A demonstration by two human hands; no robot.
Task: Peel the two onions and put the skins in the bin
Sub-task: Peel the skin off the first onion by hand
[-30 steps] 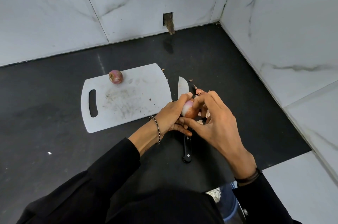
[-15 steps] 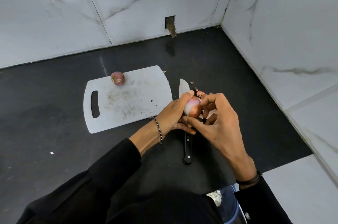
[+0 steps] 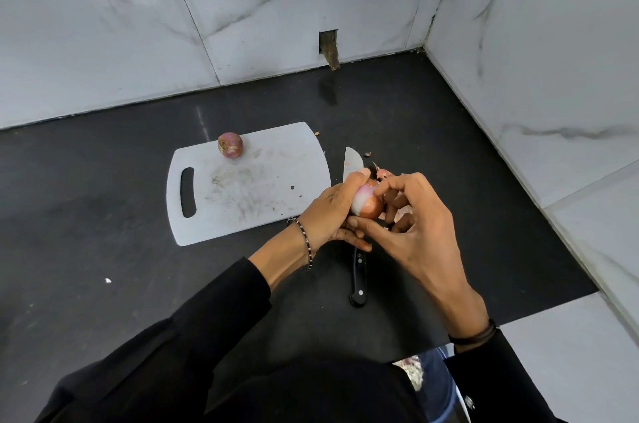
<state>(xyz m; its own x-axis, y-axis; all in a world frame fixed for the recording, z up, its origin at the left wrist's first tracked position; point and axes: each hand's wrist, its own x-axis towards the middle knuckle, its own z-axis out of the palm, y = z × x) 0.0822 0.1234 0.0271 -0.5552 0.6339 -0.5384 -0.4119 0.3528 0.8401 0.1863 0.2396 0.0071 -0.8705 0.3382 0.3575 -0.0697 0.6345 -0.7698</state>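
Note:
My left hand (image 3: 332,211) grips a partly peeled onion (image 3: 366,203) above the black counter, its pale flesh showing on the left side and brown skin on the right. My right hand (image 3: 411,225) pinches the skin at the onion's top with thumb and forefinger. Loose pink skin pieces (image 3: 383,174) lie just beyond the hands. A second onion (image 3: 230,145), still in its skin, sits at the far edge of the white cutting board (image 3: 249,194). A blue bin (image 3: 437,384) shows below the counter edge, between my arms.
A black-handled knife (image 3: 356,270) lies on the counter under my hands, blade pointing away. Marble-tiled walls close the counter at the back and right. Small skin crumbs lie near the board's far right corner.
The hands stay in the same spot. The onion has been turned and more pale flesh shows. My right fingers have shifted from the onion's side to its top.

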